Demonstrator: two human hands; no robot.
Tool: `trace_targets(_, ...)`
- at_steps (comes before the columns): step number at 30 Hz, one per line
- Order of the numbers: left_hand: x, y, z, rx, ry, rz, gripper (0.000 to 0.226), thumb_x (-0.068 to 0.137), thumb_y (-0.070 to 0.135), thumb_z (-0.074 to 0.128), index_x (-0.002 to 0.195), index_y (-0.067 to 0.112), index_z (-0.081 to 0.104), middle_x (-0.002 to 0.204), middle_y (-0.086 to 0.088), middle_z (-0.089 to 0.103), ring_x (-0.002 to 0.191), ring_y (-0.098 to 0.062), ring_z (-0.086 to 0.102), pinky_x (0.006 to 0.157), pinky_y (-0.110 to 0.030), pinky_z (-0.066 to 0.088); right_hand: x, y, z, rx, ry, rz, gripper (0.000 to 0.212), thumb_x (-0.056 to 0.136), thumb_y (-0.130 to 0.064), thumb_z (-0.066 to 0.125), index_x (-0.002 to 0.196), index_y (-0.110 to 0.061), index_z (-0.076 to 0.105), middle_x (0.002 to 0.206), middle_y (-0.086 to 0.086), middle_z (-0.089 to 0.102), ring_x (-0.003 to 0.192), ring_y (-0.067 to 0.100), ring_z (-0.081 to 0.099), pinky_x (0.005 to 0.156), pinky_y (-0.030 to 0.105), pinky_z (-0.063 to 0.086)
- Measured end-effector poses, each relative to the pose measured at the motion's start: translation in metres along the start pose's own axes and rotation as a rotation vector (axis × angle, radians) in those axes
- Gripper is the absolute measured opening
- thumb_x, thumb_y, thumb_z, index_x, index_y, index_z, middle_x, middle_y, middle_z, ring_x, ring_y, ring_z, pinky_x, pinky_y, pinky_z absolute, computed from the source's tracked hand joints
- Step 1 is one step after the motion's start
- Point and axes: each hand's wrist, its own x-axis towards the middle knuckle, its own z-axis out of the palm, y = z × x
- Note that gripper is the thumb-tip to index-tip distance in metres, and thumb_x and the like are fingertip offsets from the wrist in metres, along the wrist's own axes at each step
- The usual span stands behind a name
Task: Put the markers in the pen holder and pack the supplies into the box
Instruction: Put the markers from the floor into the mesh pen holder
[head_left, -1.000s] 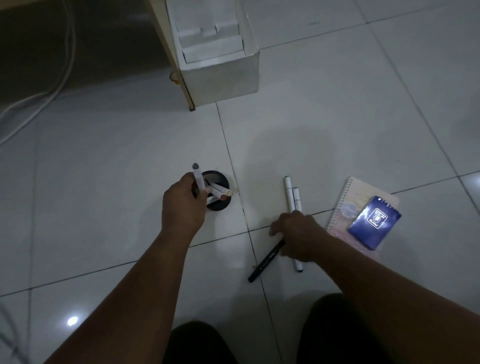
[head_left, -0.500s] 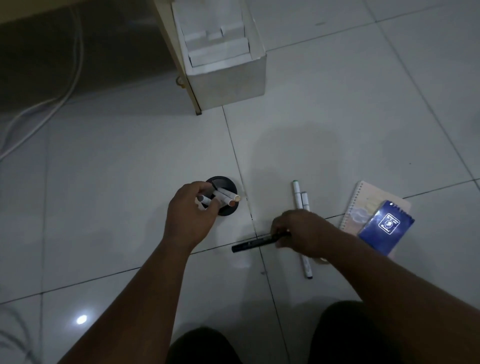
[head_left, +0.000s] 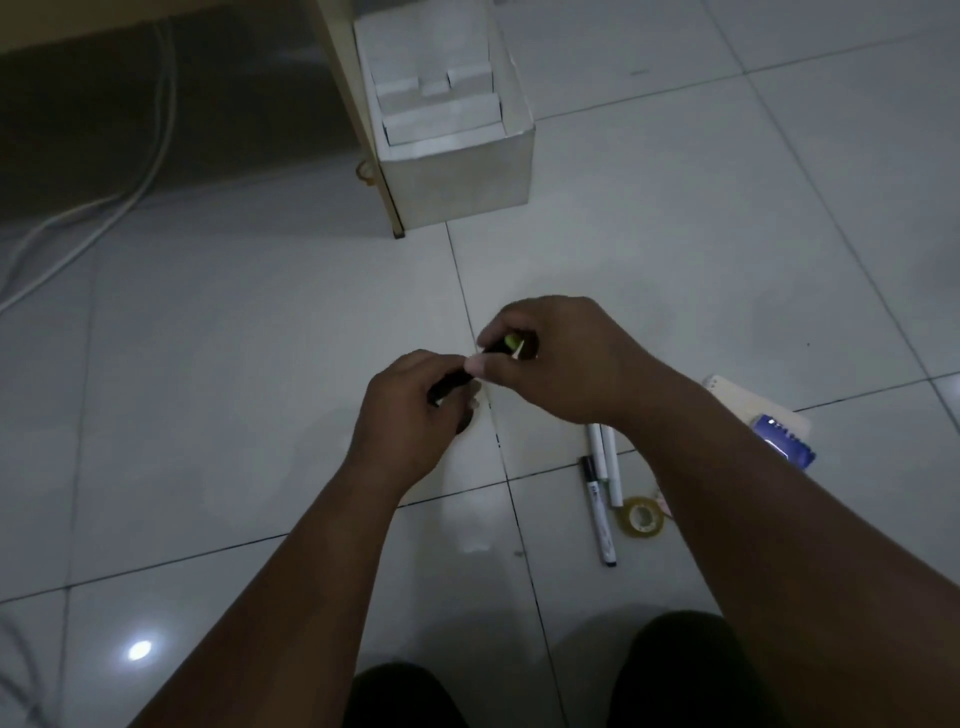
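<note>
A black marker (head_left: 457, 382) is held between both hands above the floor (head_left: 260, 364): the left hand (head_left: 410, 415) is closed on its barrel, the right hand (head_left: 550, 358) pinched on its yellow-tipped end, probably to seat the cap before stowing. The pen holder is hidden beneath the grip. Three markers (head_left: 600, 493), tape (head_left: 642, 517) and a notebook (head_left: 753, 410) lie right of the grip; the box (head_left: 467, 171) stands beyond, unobstructed.

Dim room, glossy pale floor tiles (head_left: 675, 249) with dark grout lines; small round light reflection (head_left: 139, 650) on tile at lower left; light wooden furniture panel (head_left: 358, 119) standing at top centre, dark shadowed recess to its left; white cables (head_left: 130, 192) trailing across floor there
</note>
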Motion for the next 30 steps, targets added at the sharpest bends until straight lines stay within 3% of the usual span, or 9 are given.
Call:
trace_targets(3, 0.002, -0.01, 0.003, -0.072, 0.106, -0.162, 0.019, 0.086, 0.02, 0.076, 0.105, 0.022, 0.075, 0.098, 0.007, 0.056, 0.087, -0.001, 0.057, 0.073, -0.003, 0.039, -0.01, 0.022, 0.003, 0.177, 0.149, 0.208, 0.037, 0.089, -0.062, 0.058, 0.108, -0.033, 0.069, 0.096, -0.017, 0.069, 0.083, -0.006, 0.062, 0.066, 0.008, 0.04)
trace_targets(5, 0.002, -0.017, 0.004, -0.032, 0.142, -0.191, 0.017, 0.087, 0.021, 0.075, 0.103, 0.021, 0.073, 0.096, 0.008, 0.059, 0.087, -0.011, 0.06, 0.077, -0.015, 0.047, -0.02, 0.051, 0.008, 0.11, 0.234, 0.327, 0.034, 0.09, -0.056, 0.061, 0.105, -0.027, 0.071, 0.095, -0.014, 0.069, 0.083, -0.003, 0.062, 0.068, 0.007, 0.038)
trace_targets(7, 0.002, -0.023, 0.006, 0.049, 0.134, -0.22, 0.018, 0.089, 0.021, 0.071, 0.107, 0.019, 0.069, 0.096, 0.003, 0.063, 0.088, -0.017, 0.06, 0.076, -0.03, 0.049, -0.034, 0.082, 0.021, -0.035, 0.16, 0.46, 0.029, 0.087, -0.049, 0.069, 0.096, -0.021, 0.073, 0.092, -0.006, 0.07, 0.087, 0.012, 0.066, 0.074, 0.016, 0.041)
trace_targets(10, 0.0, -0.027, 0.013, 0.153, 0.086, -0.314, 0.026, 0.091, 0.018, 0.065, 0.117, 0.017, 0.061, 0.1, -0.006, 0.059, 0.084, -0.018, 0.052, 0.073, -0.029, 0.039, -0.064, 0.112, 0.051, -0.138, -0.02, 0.613, 0.02, 0.081, -0.041, 0.075, 0.084, -0.021, 0.072, 0.086, -0.001, 0.07, 0.088, 0.019, 0.069, 0.074, 0.022, 0.043)
trace_targets(12, -0.001, -0.029, 0.018, 0.167, 0.072, -0.342, 0.03, 0.091, 0.017, 0.064, 0.121, 0.019, 0.059, 0.106, -0.011, 0.057, 0.086, -0.018, 0.05, 0.075, -0.027, 0.037, -0.082, 0.119, 0.071, -0.144, -0.07, 0.624, 0.018, 0.08, -0.037, 0.076, 0.089, -0.022, 0.07, 0.09, 0.002, 0.071, 0.088, 0.022, 0.069, 0.076, 0.028, 0.052)
trace_targets(14, -0.001, -0.029, 0.023, 0.159, 0.079, -0.318, 0.03, 0.091, 0.019, 0.066, 0.12, 0.021, 0.06, 0.107, -0.01, 0.061, 0.089, -0.02, 0.055, 0.075, -0.027, 0.038, -0.095, 0.12, 0.089, -0.231, -0.123, 0.609, 0.023, 0.083, -0.034, 0.073, 0.097, -0.018, 0.065, 0.094, 0.004, 0.069, 0.089, 0.024, 0.066, 0.071, 0.029, 0.049)
trace_targets(18, -0.003, -0.023, 0.028, 0.094, 0.085, -0.318, 0.028, 0.092, 0.013, 0.065, 0.119, 0.018, 0.058, 0.099, 0.001, 0.061, 0.093, -0.019, 0.057, 0.076, -0.026, 0.038, -0.106, 0.122, 0.118, -0.334, -0.041, 0.565, 0.017, 0.088, -0.024, 0.063, 0.102, -0.015, 0.061, 0.092, 0.007, 0.071, 0.079, 0.025, 0.07, 0.064, 0.029, 0.053)
trace_targets(27, -0.012, -0.027, 0.023, -0.016, 0.175, -0.33, 0.022, 0.091, 0.018, 0.068, 0.107, 0.023, 0.055, 0.094, 0.002, 0.07, 0.085, -0.016, 0.067, 0.071, -0.024, 0.051, -0.099, 0.109, 0.118, -0.184, 0.017, 0.648, 0.016, 0.085, -0.02, 0.059, 0.101, -0.019, 0.058, 0.09, 0.009, 0.067, 0.077, 0.028, 0.068, 0.067, 0.037, 0.06)
trace_targets(30, -0.01, -0.029, 0.023, 0.005, 0.14, -0.339, 0.023, 0.088, 0.019, 0.07, 0.107, 0.022, 0.057, 0.094, 0.003, 0.069, 0.087, -0.018, 0.067, 0.076, -0.031, 0.055, -0.09, 0.096, 0.107, -0.033, 0.107, 0.64, 0.018, 0.082, -0.019, 0.065, 0.099, -0.022, 0.06, 0.081, 0.003, 0.069, 0.066, 0.017, 0.067, 0.058, 0.023, 0.055)
